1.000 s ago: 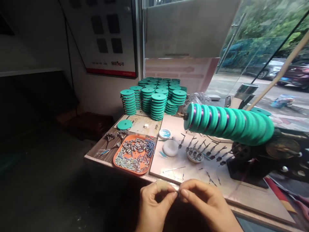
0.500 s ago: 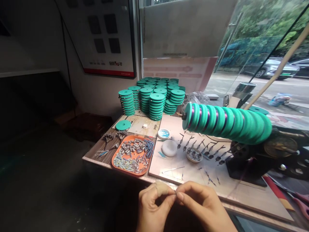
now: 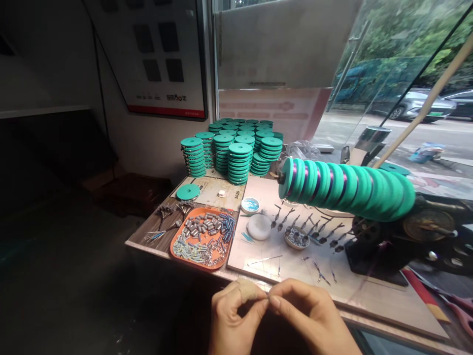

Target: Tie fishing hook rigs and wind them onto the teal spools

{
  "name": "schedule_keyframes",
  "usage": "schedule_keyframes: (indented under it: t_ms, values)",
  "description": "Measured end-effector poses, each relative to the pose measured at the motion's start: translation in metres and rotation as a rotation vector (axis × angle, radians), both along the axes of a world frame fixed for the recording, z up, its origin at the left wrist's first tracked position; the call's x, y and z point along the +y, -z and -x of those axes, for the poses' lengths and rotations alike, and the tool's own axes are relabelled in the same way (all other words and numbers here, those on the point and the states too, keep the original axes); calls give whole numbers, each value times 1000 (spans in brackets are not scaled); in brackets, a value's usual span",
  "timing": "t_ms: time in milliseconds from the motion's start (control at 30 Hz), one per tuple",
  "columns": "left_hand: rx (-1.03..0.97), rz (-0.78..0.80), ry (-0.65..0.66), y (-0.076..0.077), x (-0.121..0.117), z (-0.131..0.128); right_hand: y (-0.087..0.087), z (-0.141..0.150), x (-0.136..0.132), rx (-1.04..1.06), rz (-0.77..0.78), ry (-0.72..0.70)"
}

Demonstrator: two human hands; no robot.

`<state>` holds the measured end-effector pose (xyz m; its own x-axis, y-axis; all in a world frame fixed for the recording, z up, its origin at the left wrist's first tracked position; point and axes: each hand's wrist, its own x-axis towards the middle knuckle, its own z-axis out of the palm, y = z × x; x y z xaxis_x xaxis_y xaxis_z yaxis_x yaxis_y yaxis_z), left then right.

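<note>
My left hand point(image 3: 238, 313) and my right hand point(image 3: 308, 310) meet at their fingertips in front of the table's near edge. Each is pinched, thumb against forefinger, around something too small to make out. A tan bandage point(image 3: 246, 290) wraps the left forefinger. Just beyond the hands lies a pale board point(image 3: 254, 268) with a thin needle-like tool point(image 3: 266, 260) and several small dark-and-silver pieces point(image 3: 321, 272) on it. An orange tray point(image 3: 175, 249) to the left holds metal cylinders, blue and pale tubes and small metal fittings.
Green foam spools point(image 3: 347, 190) line a shaft on a dark winding machine point(image 3: 384, 251) at the right. Stacked green spools point(image 3: 239, 165) stand at the back. A round white lid point(image 3: 259, 227), a bowl of metal pieces point(image 3: 296, 238) and pink-handled scissors point(image 3: 461, 313) are on the table.
The view has shifted slightly, so the scene sits a little further left. My hands stay together, fingertips drawn closer than a second ago; a shiny bit between them shows less.
</note>
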<state>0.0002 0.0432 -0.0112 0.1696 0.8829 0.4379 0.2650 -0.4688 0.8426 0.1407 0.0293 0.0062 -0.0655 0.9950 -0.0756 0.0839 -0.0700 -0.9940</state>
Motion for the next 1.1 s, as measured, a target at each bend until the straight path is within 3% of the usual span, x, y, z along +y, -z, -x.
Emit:
schedule_keyframes:
  t_ms: [233,400,667,833,1100]
  values:
    - [125,-200,-18,-9,1,0,-2,-2,-1,-186,-68,-46]
    - [225,-197,11,-5,-1,3,-2,-3,0,-245,-93,-84]
    - [257,-214,7,-5,-1,3,4,-3,-1,-106,-46,-45]
    - [248,-214,18,-6,-2,2,1,-3,0,-156,-42,-64]
    - [124,-36,-42,-2,-3,-1,-1,-5,-1,131,68,-18]
